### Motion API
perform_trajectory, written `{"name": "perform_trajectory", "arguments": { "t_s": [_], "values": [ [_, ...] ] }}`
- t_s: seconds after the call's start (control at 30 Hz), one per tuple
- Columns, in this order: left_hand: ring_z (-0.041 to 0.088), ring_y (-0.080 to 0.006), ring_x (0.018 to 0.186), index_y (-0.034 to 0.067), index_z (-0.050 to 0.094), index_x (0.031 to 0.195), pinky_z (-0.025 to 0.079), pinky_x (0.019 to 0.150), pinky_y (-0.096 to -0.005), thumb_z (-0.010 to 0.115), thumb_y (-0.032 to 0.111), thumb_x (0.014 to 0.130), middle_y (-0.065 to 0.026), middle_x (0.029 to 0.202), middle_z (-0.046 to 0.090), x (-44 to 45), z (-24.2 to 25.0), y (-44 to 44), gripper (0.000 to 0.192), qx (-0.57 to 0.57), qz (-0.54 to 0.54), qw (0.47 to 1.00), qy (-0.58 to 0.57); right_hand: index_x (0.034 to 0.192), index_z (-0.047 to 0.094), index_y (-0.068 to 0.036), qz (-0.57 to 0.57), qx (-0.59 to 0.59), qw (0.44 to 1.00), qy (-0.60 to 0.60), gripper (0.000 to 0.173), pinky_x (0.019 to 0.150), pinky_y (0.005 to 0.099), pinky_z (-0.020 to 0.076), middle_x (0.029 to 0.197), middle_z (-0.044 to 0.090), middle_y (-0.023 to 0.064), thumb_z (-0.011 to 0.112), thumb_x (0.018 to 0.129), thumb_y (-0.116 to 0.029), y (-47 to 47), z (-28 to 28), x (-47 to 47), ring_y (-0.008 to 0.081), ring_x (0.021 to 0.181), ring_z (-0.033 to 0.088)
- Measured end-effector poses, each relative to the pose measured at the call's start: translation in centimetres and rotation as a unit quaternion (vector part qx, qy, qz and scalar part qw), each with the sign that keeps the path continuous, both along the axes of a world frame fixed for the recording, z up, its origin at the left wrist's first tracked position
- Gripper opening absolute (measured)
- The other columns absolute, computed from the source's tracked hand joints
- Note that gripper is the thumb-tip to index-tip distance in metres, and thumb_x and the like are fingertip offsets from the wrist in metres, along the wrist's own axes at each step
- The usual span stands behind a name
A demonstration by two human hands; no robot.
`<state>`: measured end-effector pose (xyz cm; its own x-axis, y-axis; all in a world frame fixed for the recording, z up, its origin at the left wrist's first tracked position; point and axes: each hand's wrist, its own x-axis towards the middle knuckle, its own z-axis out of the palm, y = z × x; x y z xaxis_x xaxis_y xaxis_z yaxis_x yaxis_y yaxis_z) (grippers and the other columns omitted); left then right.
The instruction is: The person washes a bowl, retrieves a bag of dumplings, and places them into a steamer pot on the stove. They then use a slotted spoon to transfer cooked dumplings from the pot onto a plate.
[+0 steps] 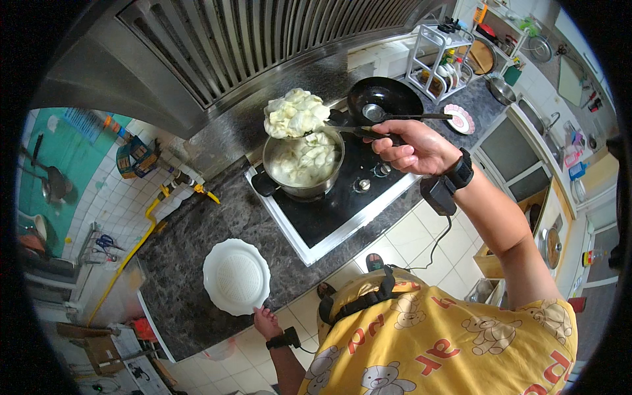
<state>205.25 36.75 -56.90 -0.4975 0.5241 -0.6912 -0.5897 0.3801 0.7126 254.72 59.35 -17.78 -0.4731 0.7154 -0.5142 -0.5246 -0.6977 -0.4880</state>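
My right hand (412,145) grips the black handle of a skimmer, whose head carries a heaped load of pale dumplings (296,112) above a steel pot (316,190). More dumplings fill the pot, which stands on the black glass hob (316,222). My left hand (267,323) holds the near rim of a white scalloped plastic colander (237,276) at the counter's front. Most of the skimmer's head is hidden under the dumplings.
A black wok (385,94) with a ladle (374,112) in it stands on the hob's far burner. Beyond are a pink-rimmed plate (459,119) and a wire rack (439,64) of bottles. A yellow gas hose (126,264) runs along the left wall; the range hood (222,59) hangs overhead.
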Motion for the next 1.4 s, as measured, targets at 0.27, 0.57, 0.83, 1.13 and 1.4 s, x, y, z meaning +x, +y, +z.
{"name": "perform_trajectory", "arguments": {
  "t_s": [0.27, 0.57, 0.83, 1.13, 1.4],
  "values": [
    [0.042, -0.0075, 0.052, 0.006, 0.056, 0.099, 0.036, 0.044, -0.0219, 0.057, 0.038, 0.098, 0.0016, 0.071, 0.052, -0.2, -1.2, 0.6, 0.032, 0.026, -0.006, 1.000, -0.001, 0.082, 0.043, -0.004, 0.003, 0.002, 1.000, 0.013, 0.027, 0.032, 0.0173, 0.0251, 0.070, 0.045, -0.0022, 0.044, 0.102, -0.023, 0.2, 0.6, 0.0, 0.0015, 0.042, 0.033],
    [0.045, -0.0079, 0.056, 0.006, 0.055, 0.087, 0.036, 0.049, -0.0231, 0.054, 0.029, 0.101, 0.0013, 0.070, 0.052, 1.9, 0.0, -0.5, 0.028, 0.044, -0.103, 0.994, 0.016, 0.091, 0.044, -0.002, -0.003, 0.003, 1.000, 0.006, 0.021, 0.032, 0.0165, 0.0257, 0.071, 0.045, -0.0015, 0.044, 0.102, -0.021, 0.0, 1.1, -0.2, 0.0011, 0.043, 0.034],
    [0.044, -0.0090, 0.052, 0.002, 0.055, 0.093, 0.036, 0.044, -0.0244, 0.050, 0.032, 0.102, -0.0002, 0.069, 0.051, 4.4, 0.8, -1.9, 0.032, 0.045, -0.088, 0.995, -0.001, 0.110, 0.045, 0.005, -0.023, 0.010, 1.000, 0.016, 0.022, 0.033, 0.0142, 0.0267, 0.074, 0.046, 0.0001, 0.044, 0.102, -0.015, -0.6, 1.6, -0.2, 0.0004, 0.045, 0.034],
    [0.044, -0.0079, 0.050, 0.004, 0.057, 0.093, 0.037, 0.044, -0.0223, 0.052, 0.033, 0.101, 0.0019, 0.065, 0.051, 4.5, 1.1, -2.1, 0.030, 0.032, -0.089, 0.995, 0.005, 0.109, 0.045, 0.004, -0.021, 0.025, 0.999, 0.021, 0.021, 0.033, 0.0142, 0.0267, 0.074, 0.047, 0.0001, 0.046, 0.101, -0.015, -1.2, 1.8, 0.0, 0.0002, 0.044, 0.035],
    [0.041, -0.0067, 0.050, 0.008, 0.058, 0.086, 0.032, 0.045, -0.0217, 0.053, 0.028, 0.100, 0.0033, 0.064, 0.048, 4.9, 1.6, -2.4, 0.025, 0.021, -0.083, 0.996, 0.011, 0.084, 0.043, -0.005, -0.003, 0.028, 1.000, 0.003, 0.027, 0.033, 0.0170, 0.0243, 0.071, 0.045, -0.0023, 0.044, 0.103, -0.024, -1.2, 1.9, 0.2, 0.0014, 0.043, 0.033]
  ]
}}
